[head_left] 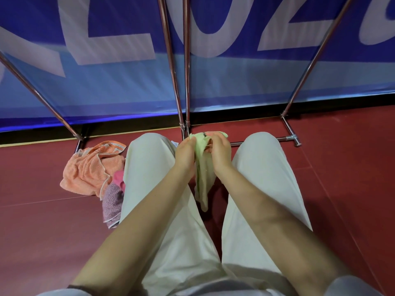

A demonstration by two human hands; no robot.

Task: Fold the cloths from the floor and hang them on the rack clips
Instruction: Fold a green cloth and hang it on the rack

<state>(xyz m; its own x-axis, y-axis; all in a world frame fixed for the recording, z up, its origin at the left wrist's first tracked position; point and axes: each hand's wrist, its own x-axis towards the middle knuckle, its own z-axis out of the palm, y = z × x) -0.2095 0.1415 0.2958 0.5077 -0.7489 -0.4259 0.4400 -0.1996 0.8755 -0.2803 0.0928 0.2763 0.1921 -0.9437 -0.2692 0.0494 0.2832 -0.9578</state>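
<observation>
- A blue banner (106,82) with large pale letters stands upright across the back, behind the metal tubes of the rack (186,82), whose feet rest on the red floor (42,221).
- An orange cloth (92,169) lies crumpled on the floor by the rack's left foot, just beside the person's left knee.
- A pink cloth (118,178) and a speckled grey-purple cloth (111,204) lie against that trouser leg, touching the orange cloth's near edge.
- The left hand (186,153) has its fingers curled around the top of a green cloth (203,180), gripping it.
- The green cloth is bunched at the top between both hands and hangs down between the knees, above the floor.
- The right hand (220,151) grips the same top edge, fingers curled over it; the two hands are close together, nearly touching.
- The rack's low crossbar (286,138) runs off behind the right knee.
</observation>
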